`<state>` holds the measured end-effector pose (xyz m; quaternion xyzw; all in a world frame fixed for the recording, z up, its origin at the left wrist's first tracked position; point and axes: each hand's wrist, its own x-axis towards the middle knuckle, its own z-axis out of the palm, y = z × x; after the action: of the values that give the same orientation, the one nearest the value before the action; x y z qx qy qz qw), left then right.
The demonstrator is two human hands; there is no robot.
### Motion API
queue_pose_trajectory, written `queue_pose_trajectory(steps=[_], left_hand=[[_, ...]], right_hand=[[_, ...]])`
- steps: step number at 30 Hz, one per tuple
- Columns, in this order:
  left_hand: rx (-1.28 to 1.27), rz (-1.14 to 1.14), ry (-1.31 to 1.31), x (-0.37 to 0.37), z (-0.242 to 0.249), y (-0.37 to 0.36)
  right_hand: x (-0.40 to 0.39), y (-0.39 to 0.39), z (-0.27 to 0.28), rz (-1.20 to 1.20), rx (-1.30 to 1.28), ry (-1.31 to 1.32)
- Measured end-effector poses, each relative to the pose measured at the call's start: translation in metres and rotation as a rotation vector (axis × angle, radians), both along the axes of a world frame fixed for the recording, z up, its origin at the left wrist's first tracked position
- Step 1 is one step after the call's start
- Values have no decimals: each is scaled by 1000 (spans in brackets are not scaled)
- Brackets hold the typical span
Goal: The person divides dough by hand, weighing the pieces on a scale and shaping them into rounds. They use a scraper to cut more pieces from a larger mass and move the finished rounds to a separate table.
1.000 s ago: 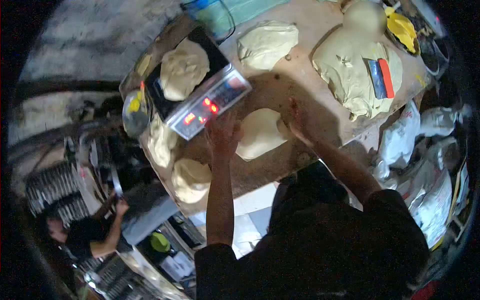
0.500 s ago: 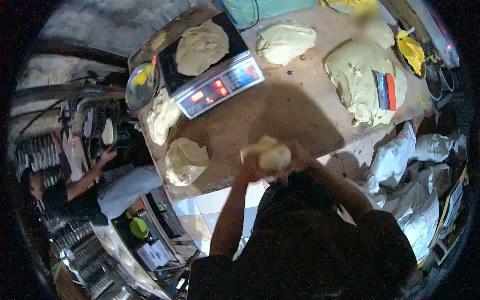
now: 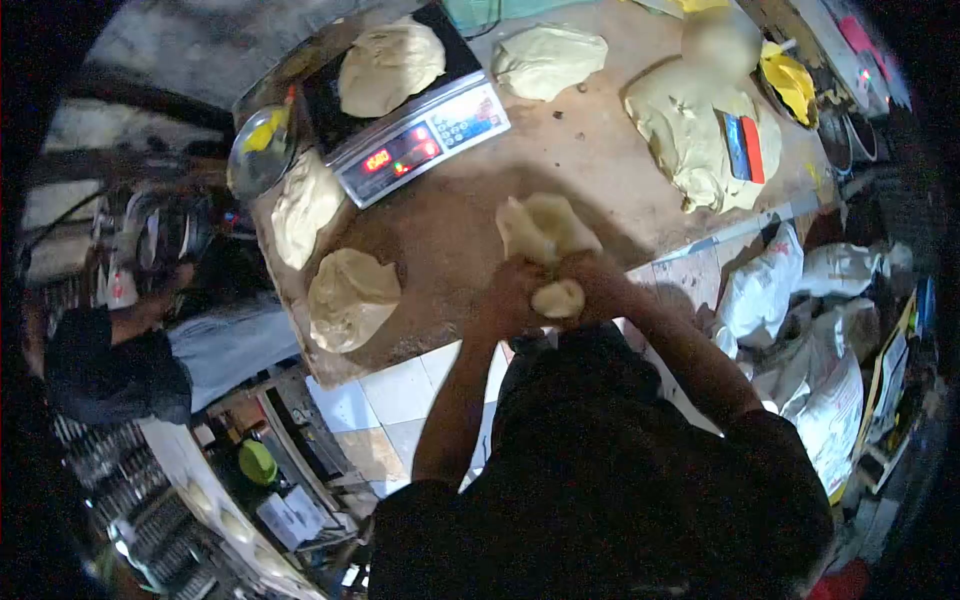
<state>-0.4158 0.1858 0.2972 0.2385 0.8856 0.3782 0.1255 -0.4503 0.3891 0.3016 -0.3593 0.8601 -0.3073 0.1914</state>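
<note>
Near the front edge of the table, my left hand (image 3: 512,288) and my right hand (image 3: 602,286) are closed around one piece of pale dough (image 3: 545,225). Its wide, floppy part spreads out beyond my fingers over the tabletop, and a rounded lump bulges between my hands on the side towards me. To the left lie two dough pieces, a rounded one (image 3: 352,300) and a longer one (image 3: 305,208). A digital scale (image 3: 385,170) with lit red digits carries another dough piece (image 3: 392,66).
A large dough mass (image 3: 665,140) lies at the right with a red-and-blue scraper (image 3: 743,150) on it. Another piece (image 3: 550,60) rests behind. Metal bowls (image 3: 250,165) hold yellow stuff. White sacks (image 3: 765,285) stand right of the table (image 3: 450,215); a person (image 3: 115,350) is at left.
The dough in my hands has gone from a bunched lump to a wider sheet stretching away from me over the table. The view has shifted slightly; the person at left has lowered an arm.
</note>
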Motion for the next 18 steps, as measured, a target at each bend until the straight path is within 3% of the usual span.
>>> queue_pose_trajectory(steps=[1,3,5,6,7,8,9,10,11,13,14,15,16,17,18], left_hand=[[2,-21,-13,16,-23,7],[-112,-185,-115,31,-49,12],[234,246,-230,17,-47,-8],[440,412,-488,-19,-18,-16],[222,561,-505,-54,-24,-24],[-6,705,-524,-85,-30,-28],[-167,820,-390,-110,-38,-25],[-320,922,-242,-133,-44,-22],[-322,916,-237,-151,-46,-26],[-765,413,163,-185,-46,-44],[-414,83,58,-207,-18,-41],[-120,163,9,-208,-26,-25],[180,247,-37,-204,-37,-2],[193,261,-28,-205,-51,16],[-1,130,-27,-201,-67,31]], right_hand=[[7,2,-9,72,-48,-166],[28,25,-75,-50,-14,-440],[-20,11,-13,-107,51,-483],[-48,6,6,-150,124,-510],[-47,20,-34,-144,114,-520],[-82,17,-81,-328,48,-98],[-135,2,-131,-508,-17,329],[-136,11,-171,-681,-76,772],[-143,7,-143,-690,-77,774],[-133,2,-90,-1185,-829,-617],[-104,16,-118,-1140,-792,-688],[-73,30,-145,-1086,-755,-752],[-42,19,-123,-949,-807,-586],[-23,11,-101,-802,-844,-427],[8,63,-152,-792,-833,-429]])
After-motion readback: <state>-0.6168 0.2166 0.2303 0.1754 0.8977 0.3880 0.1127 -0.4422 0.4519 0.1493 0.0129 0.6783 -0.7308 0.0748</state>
